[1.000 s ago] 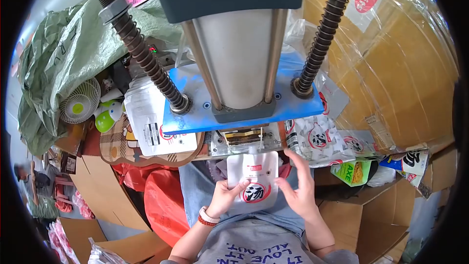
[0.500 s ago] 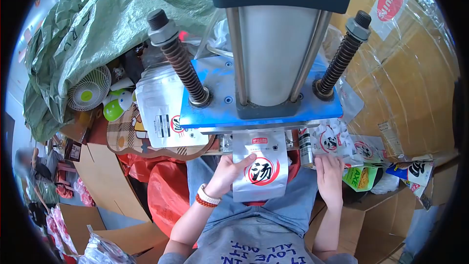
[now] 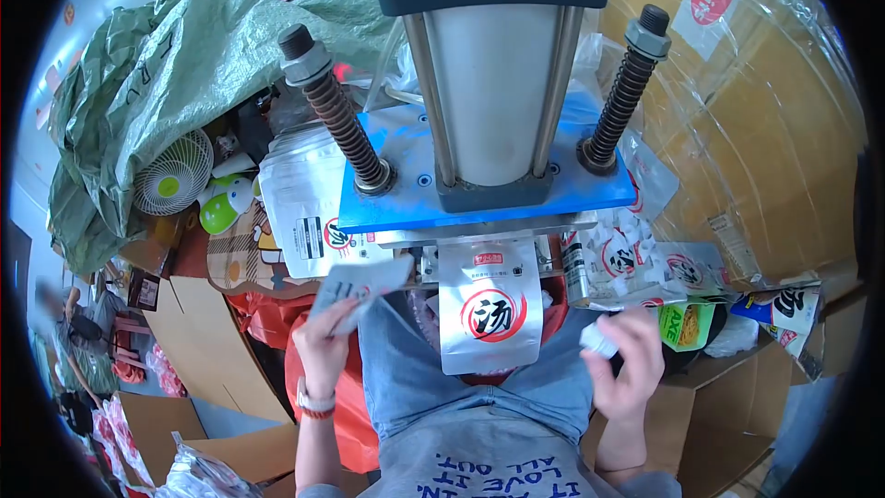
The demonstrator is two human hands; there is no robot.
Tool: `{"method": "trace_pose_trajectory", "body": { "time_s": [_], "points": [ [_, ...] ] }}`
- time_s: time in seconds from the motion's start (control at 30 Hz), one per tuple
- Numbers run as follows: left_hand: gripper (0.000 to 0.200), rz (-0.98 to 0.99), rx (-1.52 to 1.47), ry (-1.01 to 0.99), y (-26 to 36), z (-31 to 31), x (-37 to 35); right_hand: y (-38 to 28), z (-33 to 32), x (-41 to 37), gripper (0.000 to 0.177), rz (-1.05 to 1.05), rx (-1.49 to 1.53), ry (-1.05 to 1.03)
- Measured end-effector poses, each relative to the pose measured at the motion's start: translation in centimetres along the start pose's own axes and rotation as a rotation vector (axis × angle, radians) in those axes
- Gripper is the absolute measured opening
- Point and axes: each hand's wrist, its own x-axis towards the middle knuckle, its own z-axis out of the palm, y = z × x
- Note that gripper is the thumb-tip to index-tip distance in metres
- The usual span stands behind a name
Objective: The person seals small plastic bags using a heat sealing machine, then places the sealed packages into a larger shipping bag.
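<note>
Silver shows on the printed pouch (image 3: pixel 489 309), its top end under the press's blue plate (image 3: pixel 489 207) and its lower part hanging above our jeans (image 3: pixel 401 369). With our left hand (image 3: pixel 323 337) we pinch a 2nd pouch (image 3: pixel 378 278), tilted and slightly blurred, near the stack (image 3: pixel 300 189). Our right hand (image 3: pixel 634 360) is curled, pinching 1 small white piece (image 3: pixel 599 339) between thumb and fingers, near the printed heap (image 3: pixel 619 258) and apart from both pouches.

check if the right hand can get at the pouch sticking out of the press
Probably yes: nothing visible lies between the right hand and the pouch, though that hand holds a small white piece.
</note>
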Motion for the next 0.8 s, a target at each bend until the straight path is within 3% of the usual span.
{"method": "trace_pose_trajectory", "body": {
  "time_s": [0.1, 0.2, 0.23, 0.3, 0.37, 0.4, 0.47, 0.53, 0.6, 0.7, 0.73, 0.8],
  "points": [
    [0.036, 0.193, 0.078, -0.007, 5.1, -0.1, -1.8, -2.7, 2.2, 1.1, 0.036, -0.223, -0.198, -0.145],
    [0.038, 0.382, 0.108, -0.059, 8.8, 0.0, -2.6, -2.9, 4.4, 1.8, 0.034, -0.311, -0.094, -0.415],
    [0.037, 0.427, 0.125, -0.085, 9.8, -0.6, -2.4, -3.8, 3.4, 1.7, 0.032, -0.345, -0.056, -0.37],
    [0.031, 0.486, -0.043, -0.218, 10.3, -2.0, -2.2, -5.1, 0.8, 1.9, 0.034, -0.416, 0.011, -0.385],
    [0.025, 0.486, -0.247, -0.371, 10.8, -1.9, -1.7, -5.2, 0.2, 2.5, 0.035, -0.324, 0.213, -0.444],
    [0.023, 0.407, -0.344, -0.462, 10.1, -0.9, -1.7, -4.5, 0.6, 2.4, 0.034, -0.264, 0.324, -0.476],
    [0.022, 0.214, -0.432, -0.546, 7.6, 3.4, -2.7, -2.8, 2.4, 1.9, 0.051, -0.112, 0.216, -0.469],
    [0.022, -0.179, -0.638, -0.62, 5.8, 7.7, -4.2, -1.2, 3.9, 1.7, 0.068, -0.009, 0.073, -0.421],
    [0.021, -0.439, -0.775, -0.571, 6.9, 9.5, -3.5, -0.7, 2.4, 1.5, 0.071, 0.105, 0.096, -0.284],
    [0.02, -0.706, -1.017, -0.51, 7.9, 10.1, -0.2, 0.2, -1.4, 1.9, 0.056, 0.059, -0.098, -0.078],
    [0.02, -0.747, -1.081, -0.492, 8.2, 10.2, 0.9, 0.6, -1.3, 2.3, 0.043, 0.177, -0.142, 0.047],
    [0.02, -0.782, -1.155, -0.469, 7.5, 11.1, 1.6, 3.6, 0.4, 2.3, 0.035, 0.312, -0.473, 0.076]
  ]
}}
